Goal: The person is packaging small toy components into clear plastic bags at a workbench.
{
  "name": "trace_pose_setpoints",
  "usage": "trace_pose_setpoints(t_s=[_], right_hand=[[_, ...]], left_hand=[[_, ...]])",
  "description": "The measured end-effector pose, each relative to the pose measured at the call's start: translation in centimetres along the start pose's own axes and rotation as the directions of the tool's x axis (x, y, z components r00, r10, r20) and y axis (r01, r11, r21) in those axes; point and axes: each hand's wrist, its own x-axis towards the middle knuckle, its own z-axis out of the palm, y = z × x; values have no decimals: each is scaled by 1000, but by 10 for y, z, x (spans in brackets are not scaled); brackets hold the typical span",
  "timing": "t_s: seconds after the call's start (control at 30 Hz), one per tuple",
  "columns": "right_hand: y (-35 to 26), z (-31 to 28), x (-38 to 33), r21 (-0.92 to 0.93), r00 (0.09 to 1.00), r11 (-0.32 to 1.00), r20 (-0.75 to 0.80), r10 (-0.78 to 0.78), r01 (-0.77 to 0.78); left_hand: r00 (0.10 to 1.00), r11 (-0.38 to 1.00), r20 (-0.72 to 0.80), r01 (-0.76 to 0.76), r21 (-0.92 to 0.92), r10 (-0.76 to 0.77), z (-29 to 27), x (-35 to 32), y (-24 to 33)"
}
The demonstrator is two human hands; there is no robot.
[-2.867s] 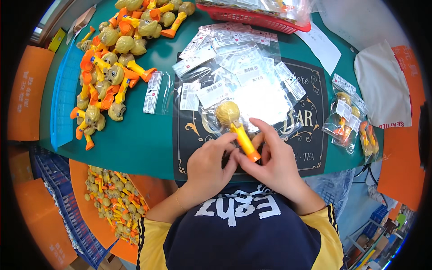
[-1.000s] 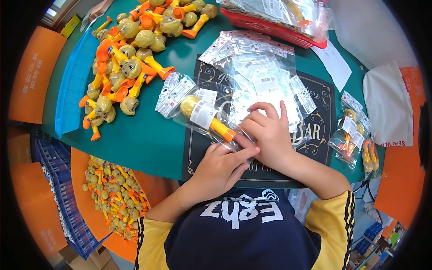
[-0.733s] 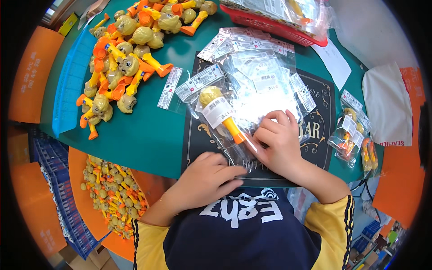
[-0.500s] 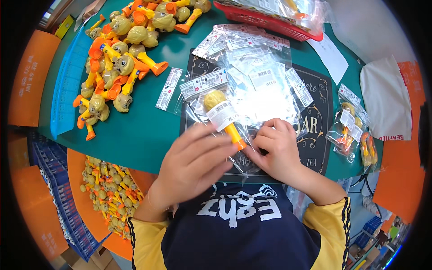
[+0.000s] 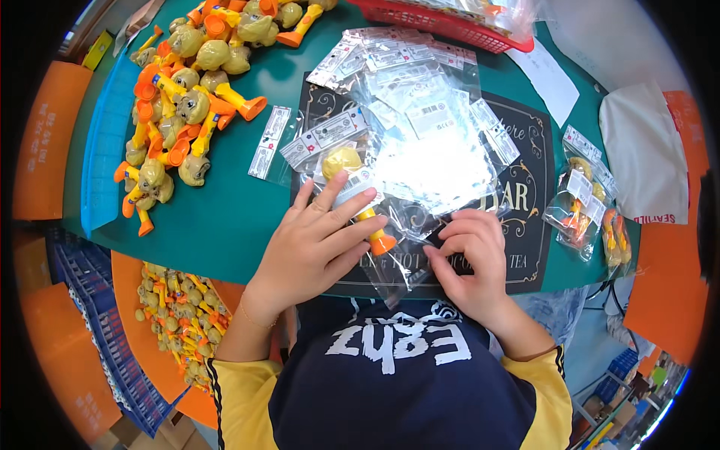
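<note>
In front of me a toy with a round yellow head, a yellow stem and an orange flared end lies inside a clear plastic bag with a printed header. A white label sits across the toy, partly hidden by my fingers. My left hand rests on the bagged toy, fingers spread. At the bag's right side, my right hand has its fingers curled, with thumb and forefinger pinched at the clear film. Just beyond lies a pile of flat clear bags, bright with glare.
Loose toys are heaped at the left beside a blue tray. More fill an orange bin below the table edge. A red basket stands at the back; packed toys lie right. A dark printed mat covers the middle.
My left hand has come down onto the bagged toy, its fingers spreading over the label. The toy and bag have shifted slightly left in view. My right hand has moved slightly down and right.
</note>
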Motion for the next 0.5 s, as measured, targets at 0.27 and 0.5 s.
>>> trace_pose_setpoints(t_s=[0.27, 0.5], right_hand=[[-4, 11, -2, -57, 989, 989, 65, -135, 138], [-4, 8, -7, -92, 989, 996, 149, -6, 20]], left_hand=[[977, 961, 32, -214, 175, 212, 6, -10, 8], [987, 987, 54, -152, 48, 150, 15, -24, 15]])
